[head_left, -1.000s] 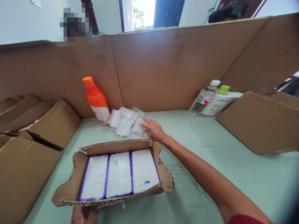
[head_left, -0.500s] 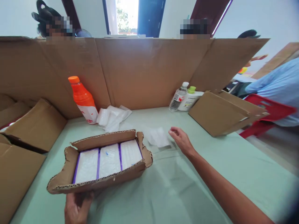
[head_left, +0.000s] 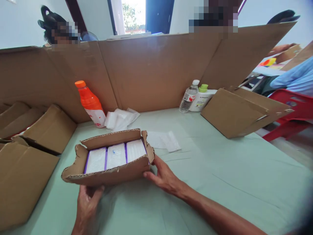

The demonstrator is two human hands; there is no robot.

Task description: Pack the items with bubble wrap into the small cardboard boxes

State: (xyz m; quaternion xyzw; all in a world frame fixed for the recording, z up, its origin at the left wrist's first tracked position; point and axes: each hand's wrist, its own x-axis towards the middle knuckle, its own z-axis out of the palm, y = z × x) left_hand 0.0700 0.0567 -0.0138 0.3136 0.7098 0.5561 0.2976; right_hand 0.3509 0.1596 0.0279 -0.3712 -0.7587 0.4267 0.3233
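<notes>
A low cardboard tray (head_left: 107, 174) sits on the pale green table, holding three white packs with purple edges (head_left: 116, 156) side by side. My left hand (head_left: 88, 200) grips the tray's near left edge from below. My right hand (head_left: 163, 176) presses against the tray's near right corner, fingers spread along its wall. A flat white pack (head_left: 164, 141) lies loose on the table just beyond the tray's right end. A heap of more white packs (head_left: 121, 119) rests at the back beside an orange bottle (head_left: 91, 103).
A tall cardboard screen (head_left: 151, 68) walls the table's back. Folded cartons (head_left: 36, 137) pile at the left, another carton (head_left: 242, 112) at the right. A water bottle (head_left: 188, 97) and a white lotion bottle (head_left: 202, 98) stand behind. Other people sit beyond the screen and at right.
My right hand took a white pack from the heap, left it on the table right of the tray, then came back to the tray's near right corner. The view shifted right.
</notes>
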